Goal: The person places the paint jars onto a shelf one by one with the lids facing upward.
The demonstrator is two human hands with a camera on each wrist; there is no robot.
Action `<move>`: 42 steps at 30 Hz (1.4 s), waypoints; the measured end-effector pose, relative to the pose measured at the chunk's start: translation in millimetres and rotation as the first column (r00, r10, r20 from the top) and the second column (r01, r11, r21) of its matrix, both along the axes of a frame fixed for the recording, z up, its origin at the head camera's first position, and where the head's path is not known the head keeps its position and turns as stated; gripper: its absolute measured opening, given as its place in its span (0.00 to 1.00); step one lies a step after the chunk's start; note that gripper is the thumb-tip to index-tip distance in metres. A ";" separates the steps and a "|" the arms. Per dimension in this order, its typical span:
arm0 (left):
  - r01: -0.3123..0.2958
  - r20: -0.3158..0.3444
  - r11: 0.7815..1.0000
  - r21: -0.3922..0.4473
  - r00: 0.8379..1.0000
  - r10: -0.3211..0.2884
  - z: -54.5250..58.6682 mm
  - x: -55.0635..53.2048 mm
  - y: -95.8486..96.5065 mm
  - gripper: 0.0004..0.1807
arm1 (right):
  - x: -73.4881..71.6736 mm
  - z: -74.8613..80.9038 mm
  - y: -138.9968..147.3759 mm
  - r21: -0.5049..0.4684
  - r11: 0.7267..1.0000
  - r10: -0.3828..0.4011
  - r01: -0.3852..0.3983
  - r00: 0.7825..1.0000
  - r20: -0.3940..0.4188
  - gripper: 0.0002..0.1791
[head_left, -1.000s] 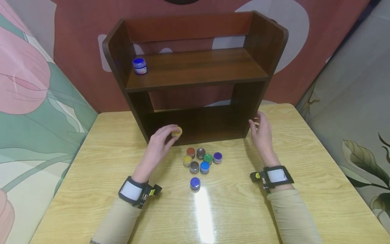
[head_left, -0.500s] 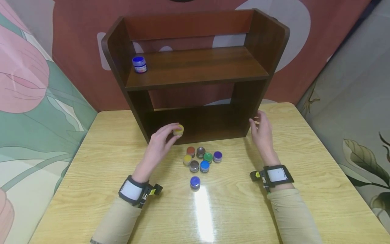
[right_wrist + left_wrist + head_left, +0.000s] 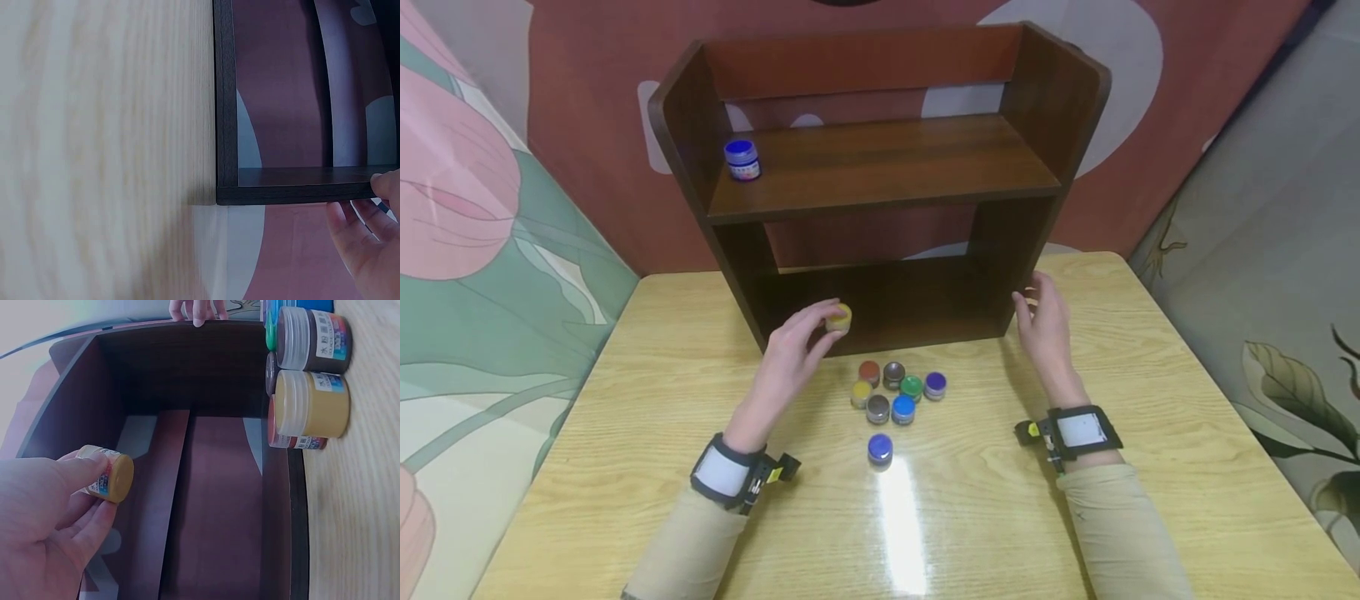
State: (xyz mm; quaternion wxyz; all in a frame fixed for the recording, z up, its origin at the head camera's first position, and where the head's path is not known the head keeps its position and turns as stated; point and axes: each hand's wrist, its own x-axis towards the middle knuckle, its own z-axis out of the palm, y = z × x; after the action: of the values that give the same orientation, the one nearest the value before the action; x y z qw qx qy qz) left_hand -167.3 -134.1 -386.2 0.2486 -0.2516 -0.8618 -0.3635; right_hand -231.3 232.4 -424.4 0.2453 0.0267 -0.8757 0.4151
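Note:
My left hand (image 3: 792,346) pinches a small yellow paint jar (image 3: 107,475) between thumb and fingers. In the head view it is held in front of the lower compartment of a dark brown shelf (image 3: 883,204). The jar's label shows in the left wrist view. My right hand (image 3: 1045,329) holds the shelf's right side panel (image 3: 294,194), thumb at the front edge and fingers along the outer face. On the table before the shelf stand several paint jars: red, grey, brown, green, purple, blue and a second yellow jar (image 3: 861,394).
A dark blue jar (image 3: 742,160) stands at the left end of the upper shelf board. Nearer to me, a single blue jar (image 3: 880,450) sits apart from the cluster on the wooden table (image 3: 977,517). Patterned cloth hangs behind and at both sides.
My left hand has risen slightly and turned the yellow jar, so more of its side shows beneath the lid. The right hand keeps its place at the shelf.

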 end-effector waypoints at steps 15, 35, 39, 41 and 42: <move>-0.025 -0.021 1.000 0.018 0.999 0.026 7.9 5.8 1.8 0.16 | 0.2 0.1 0.8 -0.007 1.000 0.002 -0.002 1.000 0.008 0.20; -0.045 -0.060 0.998 0.035 0.997 0.048 15.3 9.2 4.0 0.15 | 0.6 -0.9 -2.0 -0.022 1.000 0.019 -0.019 1.000 -0.014 0.20; -0.034 -0.086 0.998 0.045 0.996 0.038 20.3 8.5 6.0 0.15 | 0.7 -1.3 -0.9 -0.016 1.000 0.018 -0.018 1.000 -0.011 0.20; -0.029 -0.104 0.998 0.050 0.994 0.034 24.0 8.5 7.3 0.15 | 0.7 -1.3 -0.3 -0.016 1.000 0.014 -0.015 1.000 -0.006 0.20; -0.031 -0.112 0.998 0.051 0.993 0.036 26.1 8.5 7.9 0.15 | 0.8 -1.3 0.0 -0.015 1.000 0.012 -0.012 1.000 -0.004 0.20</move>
State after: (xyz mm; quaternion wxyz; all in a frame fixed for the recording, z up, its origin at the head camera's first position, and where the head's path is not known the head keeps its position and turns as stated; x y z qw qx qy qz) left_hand -158.8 -126.2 -360.2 0.3093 -0.2512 -0.8412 -0.3656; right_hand -230.5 232.4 -425.7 0.2447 0.0308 -0.8719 0.4230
